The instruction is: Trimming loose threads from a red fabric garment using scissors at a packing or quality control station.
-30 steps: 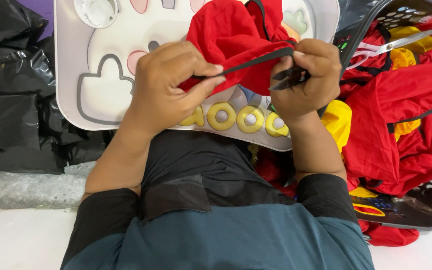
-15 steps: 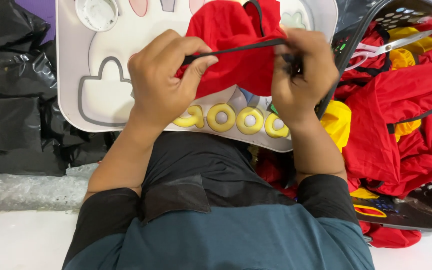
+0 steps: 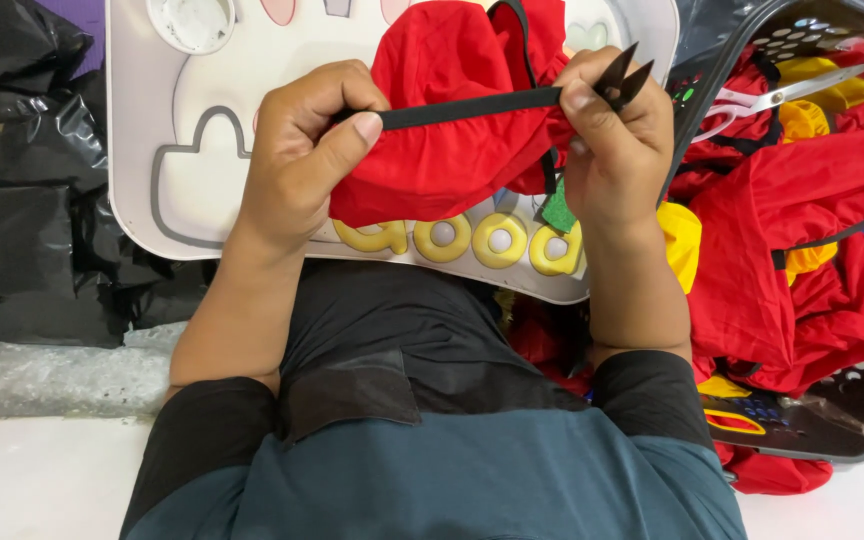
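Left hand (image 3: pixel 302 160) is pinching one end of a black elastic strap (image 3: pixel 472 105) between thumb and curled fingers, closed firmly on it, while the right hand (image 3: pixel 617 150) is gripping the other end at about three o'clock from the left. Both hands are pulling apart, so the strap is lying taut and nearly level between them, presumably to make it easy to inspect or trim. Also clamped in the right hand is a pair of small black thread snips (image 3: pixel 624 80), their pointed tips projecting toward one o'clock, clear of the cloth; holding them this way is keeping the tool ready without setting it down. Hanging from the strap toward six o'clock is the red fabric piece (image 3: pixel 452 160) to which it is attached. Beneath, a white lap tray (image 3: pixel 152 130) with yellow lettering is serving as a work surface. At three o'clock, a dark perforated basket (image 3: pixel 852 420) is holding more red and yellow garments (image 3: pixel 802 230), with silver scissors (image 3: pixel 802 90) resting on top. Black plastic bags (image 3: pixel 22 180) are lying at nine o'clock.
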